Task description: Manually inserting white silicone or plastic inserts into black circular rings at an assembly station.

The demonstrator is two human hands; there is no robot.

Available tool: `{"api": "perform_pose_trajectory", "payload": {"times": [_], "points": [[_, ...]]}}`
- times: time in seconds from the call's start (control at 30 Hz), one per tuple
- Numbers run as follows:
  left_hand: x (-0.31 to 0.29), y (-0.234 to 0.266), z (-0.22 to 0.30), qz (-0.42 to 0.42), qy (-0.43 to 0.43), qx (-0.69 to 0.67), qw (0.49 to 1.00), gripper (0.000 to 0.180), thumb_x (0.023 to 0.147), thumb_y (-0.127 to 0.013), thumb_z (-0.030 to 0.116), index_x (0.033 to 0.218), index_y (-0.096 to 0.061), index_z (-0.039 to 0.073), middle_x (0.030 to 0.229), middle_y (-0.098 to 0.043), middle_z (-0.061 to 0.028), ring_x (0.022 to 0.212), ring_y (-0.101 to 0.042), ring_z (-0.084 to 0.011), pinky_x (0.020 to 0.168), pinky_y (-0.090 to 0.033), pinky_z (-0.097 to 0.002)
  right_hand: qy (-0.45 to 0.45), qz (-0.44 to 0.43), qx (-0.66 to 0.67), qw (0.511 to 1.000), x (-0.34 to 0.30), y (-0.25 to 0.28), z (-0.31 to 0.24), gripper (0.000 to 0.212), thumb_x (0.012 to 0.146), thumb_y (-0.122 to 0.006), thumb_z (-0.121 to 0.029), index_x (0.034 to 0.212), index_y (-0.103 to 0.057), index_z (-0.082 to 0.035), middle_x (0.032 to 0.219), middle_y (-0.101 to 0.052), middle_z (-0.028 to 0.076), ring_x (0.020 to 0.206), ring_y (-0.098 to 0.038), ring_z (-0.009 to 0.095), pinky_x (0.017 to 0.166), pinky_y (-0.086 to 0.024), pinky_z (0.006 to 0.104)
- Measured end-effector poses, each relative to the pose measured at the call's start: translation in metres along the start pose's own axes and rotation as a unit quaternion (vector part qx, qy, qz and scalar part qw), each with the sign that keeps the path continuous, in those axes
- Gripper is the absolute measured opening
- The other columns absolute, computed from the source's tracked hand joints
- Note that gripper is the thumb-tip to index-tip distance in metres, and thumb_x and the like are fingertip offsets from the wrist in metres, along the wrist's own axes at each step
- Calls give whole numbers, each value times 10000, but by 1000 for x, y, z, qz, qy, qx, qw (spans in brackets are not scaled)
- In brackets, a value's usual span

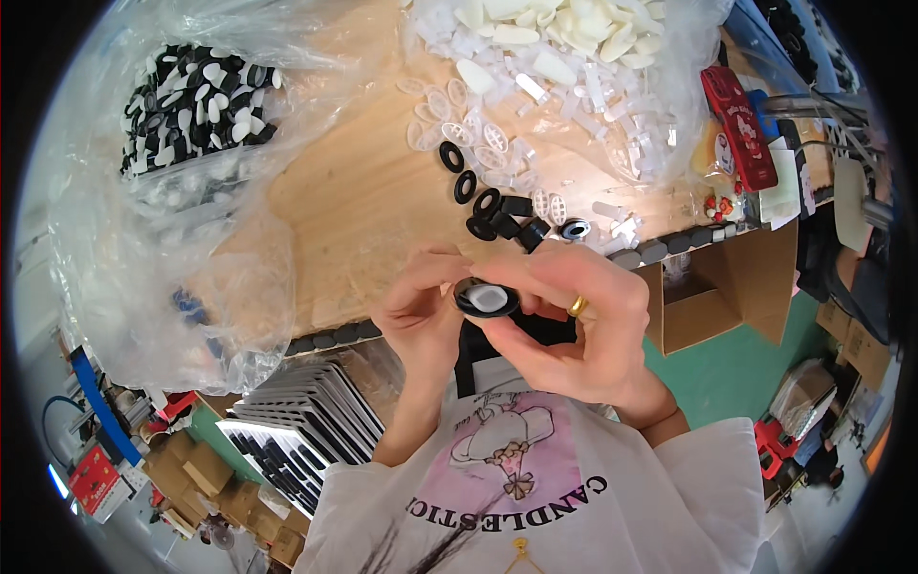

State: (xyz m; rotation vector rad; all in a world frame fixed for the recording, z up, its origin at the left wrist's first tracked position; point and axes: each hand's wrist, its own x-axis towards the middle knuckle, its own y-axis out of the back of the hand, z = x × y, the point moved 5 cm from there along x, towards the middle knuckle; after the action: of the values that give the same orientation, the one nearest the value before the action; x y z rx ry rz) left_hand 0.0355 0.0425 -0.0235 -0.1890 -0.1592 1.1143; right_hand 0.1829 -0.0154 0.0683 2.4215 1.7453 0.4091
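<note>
Close to my body, just off the table's front edge, a black oval piece with a whitish insert (488, 299) is held up between both hands. My right hand (583, 320), wearing a gold ring, is closed around its right side with thumb and fingers. The fingers of my left hand (421, 298) are bent in and pinch its left edge. Beyond the hands lie several black oval rings (465, 187) and small black blocks (516, 206). A black ring with a pale centre (576, 230) is to their right. Clear oval plates (495, 137) are scattered farther back.
A plastic bag of black and white parts (196, 110) spreads over the table's left. Cream-coloured pieces (583, 29) and translucent clips (598, 91) lie on plastic at the back. A red case (741, 129) is at right, above an open cardboard box (717, 301). Stacked panels (301, 421) stand lower left.
</note>
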Motion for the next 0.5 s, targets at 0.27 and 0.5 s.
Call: {"api": "perform_pose_trajectory", "payload": {"times": [0.27,0.5], "points": [[3,-6,-3,31,2,13,999,163,784,-654,-133,879,-716,-16,845,-707,-79,848,-562,-202,766,-446,-303,-3,37,54,998,-1,6,3,351,653,-775,101,991,-714,26,754,-630,33,560,-452,93,495,-343,238],[8,-11,5,-2,-23,124,992,212,802,-655,-130,982,-721,-37,971,-730,-131,890,-643,-221,818,-501,-331,-16,-13,-11,1000,5,14,4,370,698,-766,82,1051,-691,1,817,-660,81,558,-454,122,509,-372,246]]}}
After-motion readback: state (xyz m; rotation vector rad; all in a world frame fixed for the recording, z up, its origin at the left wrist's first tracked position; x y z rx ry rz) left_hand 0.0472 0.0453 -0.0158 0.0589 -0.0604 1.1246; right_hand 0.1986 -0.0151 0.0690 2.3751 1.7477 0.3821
